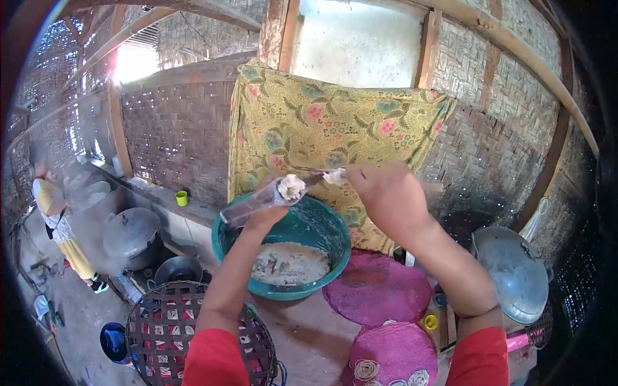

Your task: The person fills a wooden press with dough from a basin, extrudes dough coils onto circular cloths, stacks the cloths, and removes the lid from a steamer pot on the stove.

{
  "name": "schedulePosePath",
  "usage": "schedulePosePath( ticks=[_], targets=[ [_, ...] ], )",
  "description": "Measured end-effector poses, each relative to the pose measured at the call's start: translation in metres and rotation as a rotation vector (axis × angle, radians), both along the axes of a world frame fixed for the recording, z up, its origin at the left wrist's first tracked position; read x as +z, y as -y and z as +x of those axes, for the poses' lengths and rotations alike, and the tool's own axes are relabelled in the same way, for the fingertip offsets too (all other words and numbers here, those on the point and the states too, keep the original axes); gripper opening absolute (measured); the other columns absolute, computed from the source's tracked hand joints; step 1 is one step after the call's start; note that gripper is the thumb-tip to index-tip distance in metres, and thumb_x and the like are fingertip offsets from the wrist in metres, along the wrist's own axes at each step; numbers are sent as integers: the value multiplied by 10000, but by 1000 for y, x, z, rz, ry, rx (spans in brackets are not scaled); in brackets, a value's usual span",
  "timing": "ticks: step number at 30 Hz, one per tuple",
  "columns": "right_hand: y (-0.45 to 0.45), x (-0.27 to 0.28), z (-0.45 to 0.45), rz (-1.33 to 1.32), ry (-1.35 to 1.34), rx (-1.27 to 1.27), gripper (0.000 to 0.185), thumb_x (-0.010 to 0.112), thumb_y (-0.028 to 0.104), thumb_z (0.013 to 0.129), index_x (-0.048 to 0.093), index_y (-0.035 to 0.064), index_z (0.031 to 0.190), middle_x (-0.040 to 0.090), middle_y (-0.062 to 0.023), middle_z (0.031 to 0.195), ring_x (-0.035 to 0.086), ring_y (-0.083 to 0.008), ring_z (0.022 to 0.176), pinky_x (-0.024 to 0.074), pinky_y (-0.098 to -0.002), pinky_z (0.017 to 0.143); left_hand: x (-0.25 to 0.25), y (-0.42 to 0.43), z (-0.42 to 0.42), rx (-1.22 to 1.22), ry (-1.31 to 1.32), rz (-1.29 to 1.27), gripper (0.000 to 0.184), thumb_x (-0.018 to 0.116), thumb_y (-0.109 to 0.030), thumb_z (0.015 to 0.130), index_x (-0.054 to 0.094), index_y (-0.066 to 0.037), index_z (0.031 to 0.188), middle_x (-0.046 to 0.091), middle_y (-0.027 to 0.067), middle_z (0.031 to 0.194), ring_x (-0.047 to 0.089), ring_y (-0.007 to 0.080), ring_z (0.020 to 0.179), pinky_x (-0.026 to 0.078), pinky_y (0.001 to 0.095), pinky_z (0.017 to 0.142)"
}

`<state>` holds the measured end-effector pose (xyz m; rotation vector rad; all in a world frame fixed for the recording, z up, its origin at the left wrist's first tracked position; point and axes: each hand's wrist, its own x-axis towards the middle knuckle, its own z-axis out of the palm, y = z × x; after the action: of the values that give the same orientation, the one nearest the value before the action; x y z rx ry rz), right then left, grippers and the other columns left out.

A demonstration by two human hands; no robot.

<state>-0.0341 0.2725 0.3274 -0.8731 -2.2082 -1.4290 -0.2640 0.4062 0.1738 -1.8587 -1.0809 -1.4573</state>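
A patterned yellow cloth hangs below a pale window, probably shielding the woven wall behind the counter. The open-slatted basket sits at the near left, its gaps likely letting air around the pale coils visible inside. In front of the cloth, a green basin holds a pale, dough-like mass, its high sides suited to containing loose material. Beside it lie two pink rounds, the nearer carrying coils set apart, presumably so they do not stick together.

Above the basin, the right hand is closed around the near end of a thin tool, a pale smear beside its fingers. The left hand has its grip around a clear tube, slanted with its filled mouth raised toward the tool. That tilt seems to keep the opening within reach, while the basin below could catch scraps. A pale lump sits at the mouth.
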Motion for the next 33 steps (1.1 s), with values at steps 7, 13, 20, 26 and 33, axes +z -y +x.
schedulePosePath(
  ticks=[7,13,20,26,33],
  targets=[
    [-31,-32,-38,-121,211,-43,65,570,122,731,613,95,772,597,-50,669,610,-202,640,453,-318,590,28,32,28,-65,52,-135,195,699,-191,697,652,-123,873,601,92,836,555,297,822,459,382,744],
    [-21,-39,-31,-102,208,67,52,575,138,744,593,97,771,584,-37,663,607,-192,620,457,-319,583,-7,-1,-5,-66,-2,-218,165,628,-171,785,572,-68,900,597,85,918,559,249,868,457,389,785],
    [-15,-15,-25,-95,93,-35,44,571,135,739,601,120,767,609,-25,685,626,-176,635,461,-306,565,-12,-6,-17,-47,249,-279,236,631,-246,789,610,-70,945,613,101,942,564,287,906,452,389,815],
    [-24,-43,-51,-161,203,-1,71,576,149,728,581,108,786,592,-35,698,619,-180,670,462,-297,624,1,18,11,-295,303,-310,227,675,-226,737,639,-82,909,616,101,876,566,299,853,454,382,773],
    [-5,-27,-6,-392,-258,217,93,540,151,817,615,99,838,622,-94,661,651,-261,658,465,-421,540,-44,-29,-33,-1451,1074,-440,267,504,-276,876,572,-92,1057,588,87,1088,546,260,1032,404,420,943]
  ],
)
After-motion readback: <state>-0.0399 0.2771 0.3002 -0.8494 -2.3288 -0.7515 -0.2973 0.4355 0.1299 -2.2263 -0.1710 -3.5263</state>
